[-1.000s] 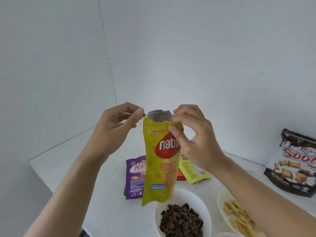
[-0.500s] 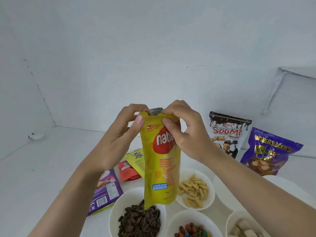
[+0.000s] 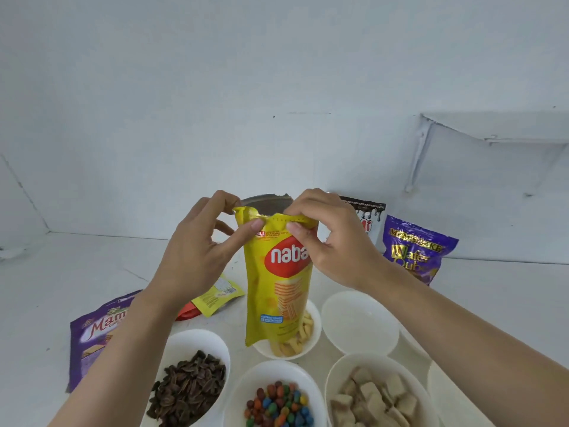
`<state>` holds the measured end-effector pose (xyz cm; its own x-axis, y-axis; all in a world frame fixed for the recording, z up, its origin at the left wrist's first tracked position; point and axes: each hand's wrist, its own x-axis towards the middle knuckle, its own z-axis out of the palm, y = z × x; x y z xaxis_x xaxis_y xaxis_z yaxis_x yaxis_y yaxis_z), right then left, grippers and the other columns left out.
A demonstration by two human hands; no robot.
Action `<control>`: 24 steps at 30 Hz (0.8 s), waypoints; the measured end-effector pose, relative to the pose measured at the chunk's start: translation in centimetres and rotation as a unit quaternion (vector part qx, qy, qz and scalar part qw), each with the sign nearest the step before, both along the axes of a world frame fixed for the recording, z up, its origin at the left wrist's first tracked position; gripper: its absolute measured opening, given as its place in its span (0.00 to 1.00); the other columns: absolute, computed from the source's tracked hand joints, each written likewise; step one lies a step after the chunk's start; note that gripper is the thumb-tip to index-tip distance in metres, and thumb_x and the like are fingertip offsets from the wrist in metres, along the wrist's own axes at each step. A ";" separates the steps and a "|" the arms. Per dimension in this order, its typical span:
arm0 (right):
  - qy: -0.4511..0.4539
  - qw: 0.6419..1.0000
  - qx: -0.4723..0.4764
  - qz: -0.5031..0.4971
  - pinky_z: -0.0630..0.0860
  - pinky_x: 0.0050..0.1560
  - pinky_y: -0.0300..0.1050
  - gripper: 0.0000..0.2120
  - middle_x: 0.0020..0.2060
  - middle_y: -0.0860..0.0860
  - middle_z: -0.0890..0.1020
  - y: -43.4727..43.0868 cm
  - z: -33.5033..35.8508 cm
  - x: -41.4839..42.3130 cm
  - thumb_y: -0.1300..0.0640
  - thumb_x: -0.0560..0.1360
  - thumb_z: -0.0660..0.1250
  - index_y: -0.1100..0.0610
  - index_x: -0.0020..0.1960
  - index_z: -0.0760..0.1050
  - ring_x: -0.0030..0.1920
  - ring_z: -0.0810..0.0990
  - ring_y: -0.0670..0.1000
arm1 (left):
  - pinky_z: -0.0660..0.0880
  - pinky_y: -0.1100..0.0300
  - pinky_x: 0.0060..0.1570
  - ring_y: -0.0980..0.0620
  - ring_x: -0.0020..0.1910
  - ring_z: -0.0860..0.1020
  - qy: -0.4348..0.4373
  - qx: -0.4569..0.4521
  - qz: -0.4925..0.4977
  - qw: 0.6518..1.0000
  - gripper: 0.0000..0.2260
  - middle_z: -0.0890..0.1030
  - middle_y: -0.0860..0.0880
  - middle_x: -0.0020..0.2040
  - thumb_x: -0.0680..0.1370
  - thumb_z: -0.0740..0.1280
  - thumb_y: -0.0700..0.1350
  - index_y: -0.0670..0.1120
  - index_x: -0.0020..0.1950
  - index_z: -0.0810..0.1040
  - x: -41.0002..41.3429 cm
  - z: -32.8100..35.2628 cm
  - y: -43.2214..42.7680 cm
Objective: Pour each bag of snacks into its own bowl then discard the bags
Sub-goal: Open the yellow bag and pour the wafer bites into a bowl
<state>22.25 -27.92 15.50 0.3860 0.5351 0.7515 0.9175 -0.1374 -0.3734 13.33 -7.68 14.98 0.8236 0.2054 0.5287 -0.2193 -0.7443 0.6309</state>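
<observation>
1. Yellow bag (image 3: pixel 278 291) hangs upright in the air above the table (image 3: pixel 61 272), held only by its top edge. Its bottom dangles in front of the bowl of stick snacks (image 3: pixel 317 329).
2. The left hand (image 3: pixel 200 257) pinches the top left corner between thumb and forefinger, and the right hand (image 3: pixel 332 245) pinches the top edge further right. Each grip is a small, tight pinch closed on the film, with nothing else held.
3. Silver lining shows behind a ragged front edge, so the seal looks torn at least partway. The step in hand is judged to be opening the bag, ahead of the pour.
4. The seed bowl (image 3: pixel 191 343), the candy bowl (image 3: pixel 271 371) and the cube bowl (image 3: pixel 341 374) are filled. The empty bowl (image 3: pixel 358 322) sits just right of the stick snacks (the likely target).
5. The next move calls for spreading the mouth wider, carrying the bag right until it is over the empty bowl, then tipping it gently with one hand moved to the bottom.
6. A purple bag (image 3: pixel 415 251) and a dark bag (image 3: pixel 369 217) stand at the back, apparently unpoured. Flat wrappers (image 3: pixel 215 297) lie on the table, not yet discarded.
</observation>
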 end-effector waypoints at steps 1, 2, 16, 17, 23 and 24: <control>-0.003 1.000 0.001 -0.006 0.73 0.52 0.52 0.04 0.43 0.47 0.80 -0.8 -0.1 0.1 0.59 0.78 0.67 0.58 0.48 0.80 0.47 0.77 0.47 | 0.75 0.63 0.48 0.64 0.50 0.79 -0.003 0.001 -0.005 1.000 0.12 0.77 0.59 0.55 0.74 0.64 0.68 0.65 0.53 0.71 -0.1 0.1 -0.8; -0.003 1.000 0.001 -0.009 0.72 0.52 0.52 0.04 0.42 0.46 0.79 -1.6 -0.2 0.1 0.59 0.78 0.67 0.58 0.48 0.80 0.46 0.76 0.46 | 0.76 0.61 0.50 0.62 0.51 0.79 0.000 -0.002 -0.027 1.000 0.13 0.78 0.58 0.55 0.76 0.64 0.68 0.64 0.54 0.72 -0.3 0.3 -1.5; 0.158 0.982 -0.039 0.095 0.78 0.49 0.42 0.06 0.44 0.48 0.83 -11.1 -0.4 -0.4 0.58 0.77 0.67 0.58 0.49 0.81 0.48 0.80 0.46 | 0.76 0.60 0.48 0.54 0.44 0.82 0.040 0.066 -0.023 0.997 0.19 0.83 0.56 0.43 0.68 0.76 0.65 0.53 0.45 0.76 -2.2 0.1 -9.5; 0.186 0.975 -0.048 0.111 0.77 0.48 0.39 0.04 0.43 0.48 0.83 -11.7 -0.4 -0.5 0.58 0.77 0.67 0.56 0.48 0.81 0.48 0.80 0.45 | 0.75 0.62 0.45 0.55 0.43 0.81 0.032 0.068 -0.001 0.997 0.22 0.83 0.57 0.42 0.67 0.76 0.68 0.54 0.45 0.75 -2.3 -0.1 -9.8; 0.265 0.949 -0.034 0.168 0.75 0.51 0.47 0.04 0.42 0.52 0.83 -13.5 0.1 -0.7 0.59 0.77 0.67 0.55 0.45 0.80 0.46 0.80 0.46 | 0.74 0.67 0.41 0.57 0.41 0.81 0.055 0.041 0.031 0.997 0.24 0.82 0.58 0.42 0.65 0.72 0.73 0.56 0.47 0.77 -3.3 -0.4 -11.4; 0.260 0.951 -0.028 0.166 0.75 0.51 0.49 0.04 0.42 0.53 0.83 -13.7 0.1 -0.7 0.58 0.77 0.68 0.57 0.45 0.80 0.46 0.80 0.47 | 0.73 0.70 0.39 0.57 0.41 0.81 0.050 0.037 0.030 0.998 0.22 0.82 0.58 0.41 0.66 0.73 0.71 0.56 0.46 0.77 -3.4 -0.3 -11.7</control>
